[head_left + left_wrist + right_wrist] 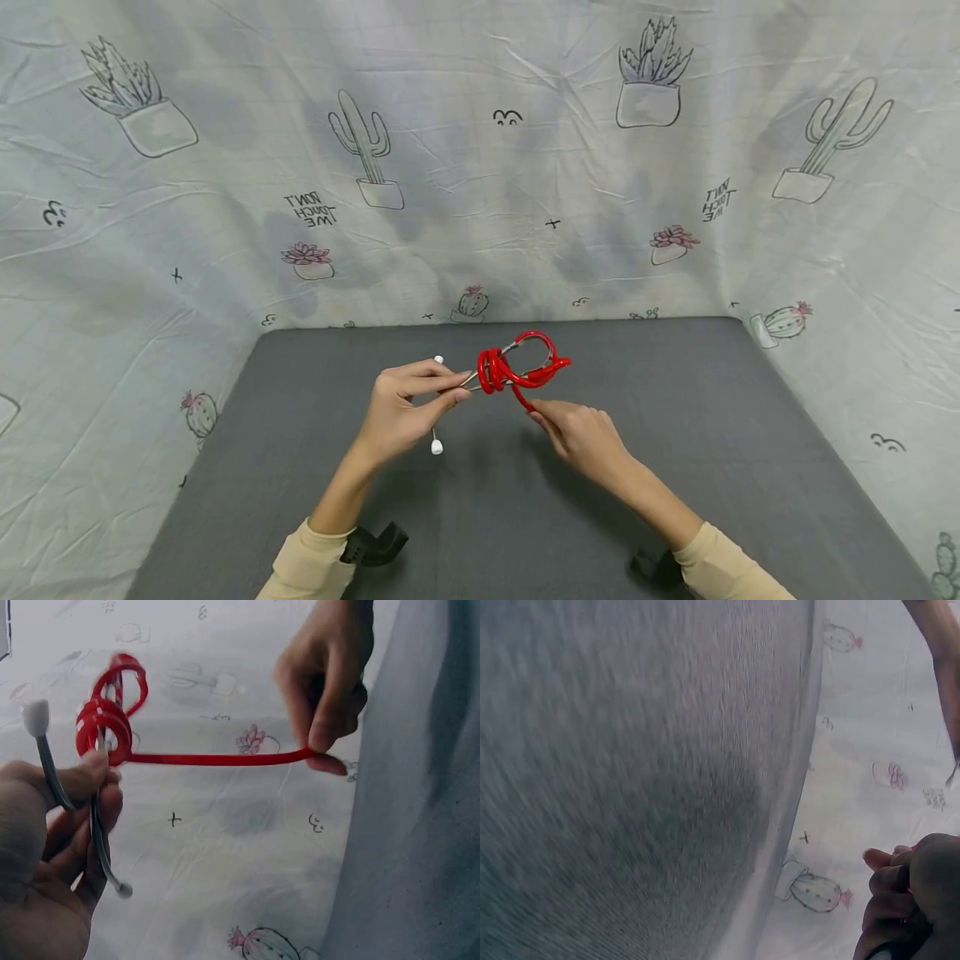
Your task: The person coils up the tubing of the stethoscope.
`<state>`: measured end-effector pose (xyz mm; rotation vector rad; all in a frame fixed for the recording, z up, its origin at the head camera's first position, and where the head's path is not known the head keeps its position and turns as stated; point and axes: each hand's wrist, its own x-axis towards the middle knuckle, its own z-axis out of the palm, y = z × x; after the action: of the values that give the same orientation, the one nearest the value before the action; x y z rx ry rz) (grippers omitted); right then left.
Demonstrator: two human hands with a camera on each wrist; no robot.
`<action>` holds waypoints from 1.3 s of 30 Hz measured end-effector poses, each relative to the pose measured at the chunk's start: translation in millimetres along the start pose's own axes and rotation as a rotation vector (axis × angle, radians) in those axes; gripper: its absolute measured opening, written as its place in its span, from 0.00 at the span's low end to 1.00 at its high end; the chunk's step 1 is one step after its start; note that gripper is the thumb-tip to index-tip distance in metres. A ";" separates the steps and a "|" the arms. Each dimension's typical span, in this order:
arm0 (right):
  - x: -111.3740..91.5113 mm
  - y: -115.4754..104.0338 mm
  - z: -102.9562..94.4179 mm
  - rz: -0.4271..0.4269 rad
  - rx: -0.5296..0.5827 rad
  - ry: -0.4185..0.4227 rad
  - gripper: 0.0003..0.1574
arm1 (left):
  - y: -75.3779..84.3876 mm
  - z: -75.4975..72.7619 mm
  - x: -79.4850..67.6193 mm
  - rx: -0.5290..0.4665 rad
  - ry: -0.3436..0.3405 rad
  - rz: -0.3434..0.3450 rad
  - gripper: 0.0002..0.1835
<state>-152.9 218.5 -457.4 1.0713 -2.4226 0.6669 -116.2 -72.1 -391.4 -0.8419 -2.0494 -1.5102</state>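
A stethoscope with red tubing (517, 371) is held above the grey table (750, 467). The tubing is wound in several loops around the metal ear tubes (94, 825), which end in white eartips (437, 447). My left hand (408, 404) grips the metal ear tubes beside the red coil (101, 727). My right hand (577, 429) pinches the free end of the red tube (225, 758) and holds it taut. In the right wrist view only curled fingers (900, 889) of the right hand show at the lower right; the tube is hidden there.
A cactus-print cloth (480, 167) hangs behind and on both sides of the grey table. Black wrist camera mounts (375, 543) sit at my cream sleeves.
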 end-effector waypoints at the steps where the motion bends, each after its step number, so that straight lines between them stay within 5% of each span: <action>1: -1.1 -2.1 -0.2 -0.008 0.001 0.003 0.12 | -0.6 -0.7 0.8 0.014 0.017 -0.016 0.15; 7: -5.8 -12.5 -4.4 -0.039 0.001 0.019 0.06 | -4.3 -5.7 2.9 0.109 0.090 -0.141 0.14; 13: -7.4 -27.4 -10.9 -0.121 -0.006 0.050 0.34 | -7.4 -8.0 2.4 0.169 0.111 -0.256 0.14; 19: -4.8 -42.0 -24.0 -0.175 -0.029 0.096 0.32 | -12.8 -6.8 2.6 0.216 0.127 -0.321 0.13; 31: -7.6 -59.1 -31.1 -0.222 -0.028 0.118 0.31 | -17.3 -1.0 3.9 0.214 0.142 -0.300 0.13; 39: -9.3 -62.0 -52.4 -0.235 -0.006 -0.023 0.29 | -17.1 1.8 -0.7 0.366 0.000 -0.215 0.13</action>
<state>-90.8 217.1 -404.3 1.3408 -2.2670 0.5704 -127.8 -74.1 -404.0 -0.4923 -2.3775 -1.1766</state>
